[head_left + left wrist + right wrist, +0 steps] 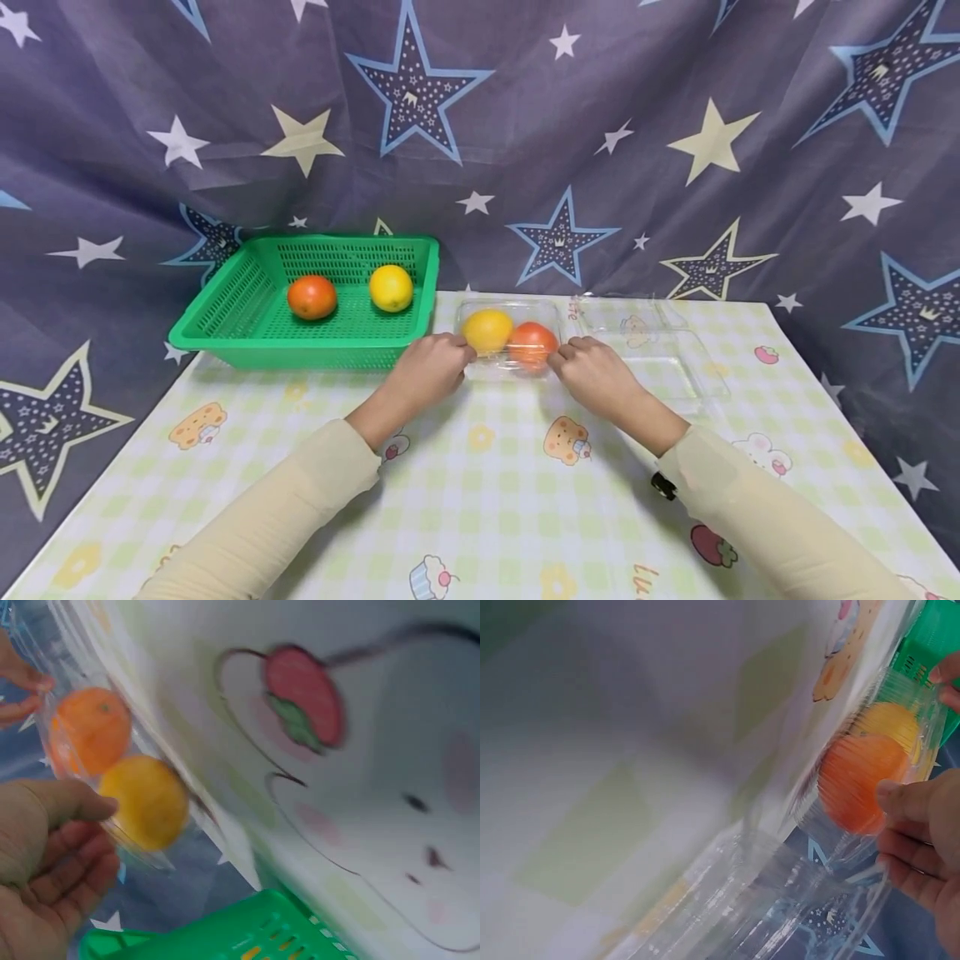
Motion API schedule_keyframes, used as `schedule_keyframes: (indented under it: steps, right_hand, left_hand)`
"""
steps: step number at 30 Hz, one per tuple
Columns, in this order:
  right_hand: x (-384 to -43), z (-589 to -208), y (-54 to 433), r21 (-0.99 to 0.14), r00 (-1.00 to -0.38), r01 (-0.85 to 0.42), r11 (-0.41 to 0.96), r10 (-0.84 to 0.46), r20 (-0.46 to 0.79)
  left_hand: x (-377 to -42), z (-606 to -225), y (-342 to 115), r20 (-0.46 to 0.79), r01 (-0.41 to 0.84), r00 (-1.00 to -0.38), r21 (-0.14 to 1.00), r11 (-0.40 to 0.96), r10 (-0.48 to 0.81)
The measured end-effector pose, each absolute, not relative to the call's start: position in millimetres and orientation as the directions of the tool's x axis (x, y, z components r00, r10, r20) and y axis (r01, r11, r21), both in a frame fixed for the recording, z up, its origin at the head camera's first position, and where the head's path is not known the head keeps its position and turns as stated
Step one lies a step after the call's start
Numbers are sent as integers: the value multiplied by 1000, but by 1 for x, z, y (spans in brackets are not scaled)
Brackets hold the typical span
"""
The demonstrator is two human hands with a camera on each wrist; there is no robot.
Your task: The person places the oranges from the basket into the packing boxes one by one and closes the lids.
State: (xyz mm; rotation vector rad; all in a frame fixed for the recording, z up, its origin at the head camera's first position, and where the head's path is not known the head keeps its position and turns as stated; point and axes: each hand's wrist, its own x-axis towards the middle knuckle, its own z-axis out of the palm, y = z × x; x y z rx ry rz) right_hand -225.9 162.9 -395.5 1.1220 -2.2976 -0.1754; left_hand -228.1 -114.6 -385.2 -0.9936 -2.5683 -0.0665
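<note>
A clear plastic box sits near the table's far edge, with a yellow lemon and an orange-red fruit inside, side by side. My left hand pinches the box's left edge beside the lemon; in the left wrist view, its thumb lies along the rim. My right hand pinches the opposite edge, next to the orange-red fruit. In the right wrist view, the thumb of that hand is at the box's edge and the other fingers curl beneath it.
Left of the box stands a green basket holding another orange-red fruit and another lemon. A second clear plastic container lies to the right, partly behind my right hand. A star-patterned curtain hangs behind the checked tablecloth.
</note>
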Motion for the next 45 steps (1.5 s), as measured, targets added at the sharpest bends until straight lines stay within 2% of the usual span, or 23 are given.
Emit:
schedule_keyframes:
  steps: [7,15,20,27,33,40,45]
  right_hand:
    - [-231,-389,155,271,-589,-661,700,-708,390]
    - [-247,-387,152,197,-666,-620,759,-643,378]
    - [-259,-389,153,155,-708,-593,790,-604,366]
    - [-272,-385,150,89,-766,-557,826,-552,330]
    - [-282,-383,145,80,-797,-529,845,-527,294]
    - [-293,-383,139,111,-821,-496,861,-507,264]
    - [-300,-386,137,121,-836,-485,866,-499,226]
  left_hand:
    - [-230,-389,-107,370,539,-756,-118,834,541]
    - [-240,-396,-92,425,480,-751,-174,860,505]
    - [-247,-399,-82,423,423,-777,-198,884,466]
    - [-257,-395,-73,398,366,-831,-134,921,388]
    - [-266,-391,-69,346,321,-877,-95,942,334]
    - [-278,-392,-64,355,310,-870,-148,939,343]
    - [-282,-391,-61,299,269,-905,-152,951,303]
